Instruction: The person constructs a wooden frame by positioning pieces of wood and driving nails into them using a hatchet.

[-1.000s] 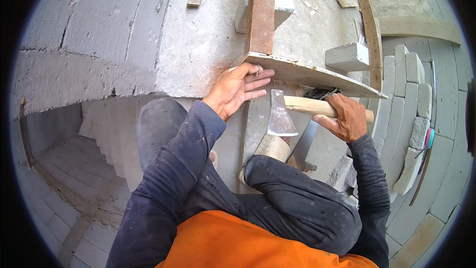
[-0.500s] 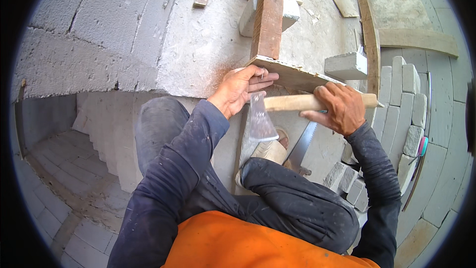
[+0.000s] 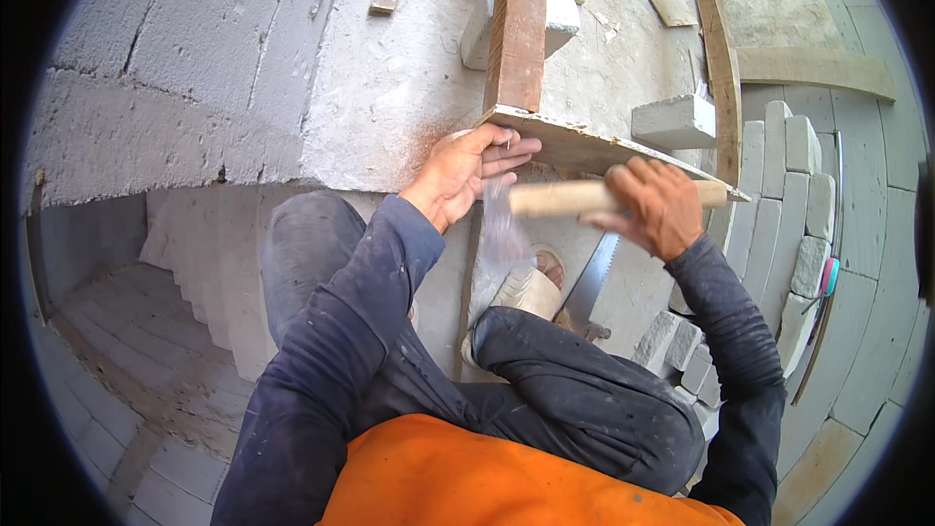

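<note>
Pale tan wooden hatchet handle (image 3: 560,199), blurred silver-grey metal hatchet head (image 3: 504,234), thin grey metal nail (image 3: 508,143), reddish-brown squared wooden beam (image 3: 517,39), grey-brown flat board (image 3: 570,143) with whitish edge, orange fabric shirt (image 3: 477,477), navy cloth sleeves (image 3: 336,307), charcoal cloth trousers (image 3: 584,394) flecked with pale specks.

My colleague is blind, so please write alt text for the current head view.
A person's right hand grips a pale wooden-handled hatchet, its grey metal head blurred, while the left hand pinches a thin metal nail beside a flat wooden board at a brown wooden beam's end.
</note>
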`<state>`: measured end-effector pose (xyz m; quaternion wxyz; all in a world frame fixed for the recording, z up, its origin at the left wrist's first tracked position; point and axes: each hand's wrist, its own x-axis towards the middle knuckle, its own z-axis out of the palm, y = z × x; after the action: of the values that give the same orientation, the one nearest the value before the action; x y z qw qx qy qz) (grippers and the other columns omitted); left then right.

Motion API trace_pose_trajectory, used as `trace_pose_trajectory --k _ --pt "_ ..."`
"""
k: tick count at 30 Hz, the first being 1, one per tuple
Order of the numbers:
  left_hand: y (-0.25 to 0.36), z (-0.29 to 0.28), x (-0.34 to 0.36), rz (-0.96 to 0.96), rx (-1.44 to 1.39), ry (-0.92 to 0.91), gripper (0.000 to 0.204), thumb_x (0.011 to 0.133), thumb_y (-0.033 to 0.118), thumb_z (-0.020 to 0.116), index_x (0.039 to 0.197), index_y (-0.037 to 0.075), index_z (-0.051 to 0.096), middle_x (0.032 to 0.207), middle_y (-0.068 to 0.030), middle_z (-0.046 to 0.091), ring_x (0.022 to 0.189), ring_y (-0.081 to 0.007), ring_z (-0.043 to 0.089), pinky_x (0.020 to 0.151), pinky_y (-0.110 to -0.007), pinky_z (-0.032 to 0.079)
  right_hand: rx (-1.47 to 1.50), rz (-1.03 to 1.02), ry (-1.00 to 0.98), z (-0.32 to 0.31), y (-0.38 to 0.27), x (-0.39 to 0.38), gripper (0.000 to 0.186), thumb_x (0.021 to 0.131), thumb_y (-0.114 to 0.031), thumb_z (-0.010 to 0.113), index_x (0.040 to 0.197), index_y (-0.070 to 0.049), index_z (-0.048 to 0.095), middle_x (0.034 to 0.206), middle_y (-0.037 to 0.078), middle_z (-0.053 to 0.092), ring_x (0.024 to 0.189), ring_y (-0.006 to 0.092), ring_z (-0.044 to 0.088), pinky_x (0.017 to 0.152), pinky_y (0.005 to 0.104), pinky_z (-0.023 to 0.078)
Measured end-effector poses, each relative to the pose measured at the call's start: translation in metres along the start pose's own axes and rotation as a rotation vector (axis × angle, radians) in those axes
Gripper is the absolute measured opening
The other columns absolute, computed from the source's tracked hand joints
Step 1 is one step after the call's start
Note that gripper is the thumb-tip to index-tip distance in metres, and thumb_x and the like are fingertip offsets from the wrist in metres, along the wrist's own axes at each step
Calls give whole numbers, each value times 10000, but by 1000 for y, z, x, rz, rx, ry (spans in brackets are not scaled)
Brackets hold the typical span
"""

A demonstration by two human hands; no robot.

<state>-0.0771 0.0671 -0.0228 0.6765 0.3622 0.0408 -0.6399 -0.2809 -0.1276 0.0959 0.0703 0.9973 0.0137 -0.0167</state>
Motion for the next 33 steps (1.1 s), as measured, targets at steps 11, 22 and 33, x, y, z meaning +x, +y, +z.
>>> trace_pose_trajectory --k 11,22,33 --pt "33 -16 -15 388 602 371 472 963 426 668 1142 -10 692 1229 -186 731 1269 -257 644 1028 -403 508 79 166 -89 -6 1 -6 639 834 -719 764 993 -106 672 813 51 634 730 232 668 680 382 549" --pt "58 10 62 300 407 -93 778 988 594 618 1415 -48 510 1158 -182 664 1042 -235 731 915 -335 607 69 -184 -125 -24 -16 -4 620 817 -711 794 962 -124 658 828 45 626 741 229 669 695 391 540" --pt "55 13 60 319 400 -33 684 981 587 624 1298 -16 565 1075 -131 644 981 -209 699 869 -340 595 56 -179 -61 -13 -23 -9 625 799 -742 797 922 -149 640 816 17 594 731 198 638 678 372 513"
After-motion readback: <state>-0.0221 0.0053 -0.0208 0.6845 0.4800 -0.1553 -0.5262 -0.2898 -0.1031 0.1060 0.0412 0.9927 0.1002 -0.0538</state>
